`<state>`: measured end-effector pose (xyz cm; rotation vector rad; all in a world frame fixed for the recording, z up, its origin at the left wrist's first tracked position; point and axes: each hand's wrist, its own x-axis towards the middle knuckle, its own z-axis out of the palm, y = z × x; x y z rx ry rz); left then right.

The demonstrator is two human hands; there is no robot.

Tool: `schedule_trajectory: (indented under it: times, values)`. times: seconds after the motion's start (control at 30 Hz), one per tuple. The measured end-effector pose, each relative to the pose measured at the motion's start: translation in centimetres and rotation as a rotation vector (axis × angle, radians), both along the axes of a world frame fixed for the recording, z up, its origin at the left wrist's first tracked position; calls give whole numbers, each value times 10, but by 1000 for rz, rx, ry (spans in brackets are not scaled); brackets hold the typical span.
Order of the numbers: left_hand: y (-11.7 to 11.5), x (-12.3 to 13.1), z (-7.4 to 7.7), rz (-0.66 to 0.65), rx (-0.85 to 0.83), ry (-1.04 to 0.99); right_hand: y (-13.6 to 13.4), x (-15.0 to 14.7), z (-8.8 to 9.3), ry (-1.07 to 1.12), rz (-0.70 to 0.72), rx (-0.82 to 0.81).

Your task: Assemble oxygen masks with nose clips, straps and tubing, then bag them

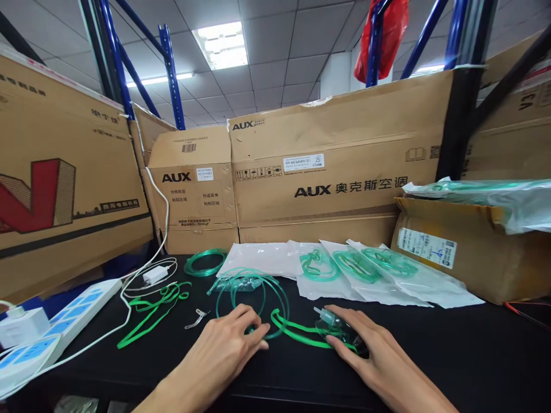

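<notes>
My left hand (230, 344) rests palm down on the black table (473, 355), its fingers curled onto a coil of green tubing (252, 287). My right hand (365, 347) covers a clear green oxygen mask (333, 327), fingers pressed on it, with the mask's connector poking out toward the left. A green elastic strap (297, 331) runs between the two hands. A small bent metal clip (196, 319) lies just left of my left hand.
Several sealed bags with green masks (357, 269) lie fanned out behind my hands. Loose green straps (155, 310), a second tubing coil (204, 263), a white charger (155, 275) and a power strip (51, 335) lie left. An open carton (460, 252) stands right; AUX boxes (336, 172) wall the back.
</notes>
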<state>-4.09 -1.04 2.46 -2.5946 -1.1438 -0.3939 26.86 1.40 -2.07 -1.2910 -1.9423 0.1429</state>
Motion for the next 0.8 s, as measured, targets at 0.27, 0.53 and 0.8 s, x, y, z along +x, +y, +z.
schedule_trajectory:
  times: [0.27, 0.53, 0.8]
  values:
    - [60, -64, 37, 479, -99, -239, -1, -1, -1, 2, -14, -23]
    - [117, -119, 33, 500, -530, -223, -5, -2, 0, -13, -42, -84]
    - [112, -111, 39, 659, -282, -388, -6, -4, 0, -44, -39, -43]
